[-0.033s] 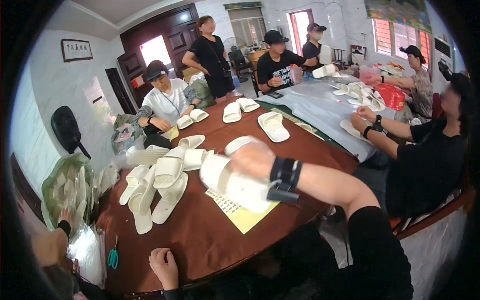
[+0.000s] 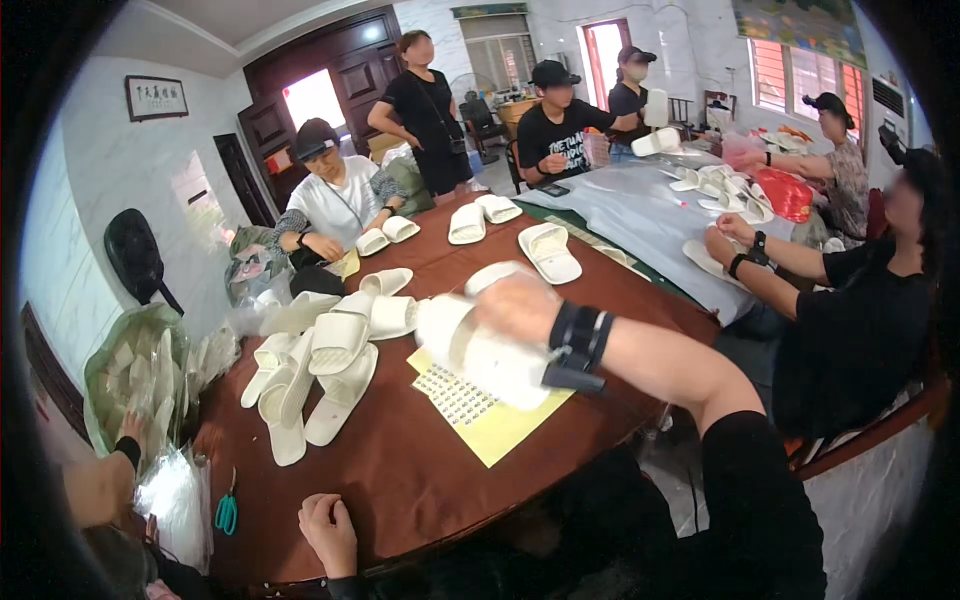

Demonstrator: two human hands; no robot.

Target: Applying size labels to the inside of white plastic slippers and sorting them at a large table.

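White slipper [image 2: 505,374] is in the right hand [image 2: 518,308], which looks closed on it, though blur hides the fingers; it is over the yellow sheet [image 2: 500,432], long side running from far left to near right. The left hand [image 2: 328,530] is well apart from it, curled on the brown table [image 2: 400,500], how tightly I can't tell. Farther out, blue-green scissors [image 2: 227,515] and piled slippers [image 2: 340,340] lie left of the sheet.

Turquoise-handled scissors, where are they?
Lower left of the head view, the scissors lie on the brown tablecloth, between clear plastic bags and the left hand.
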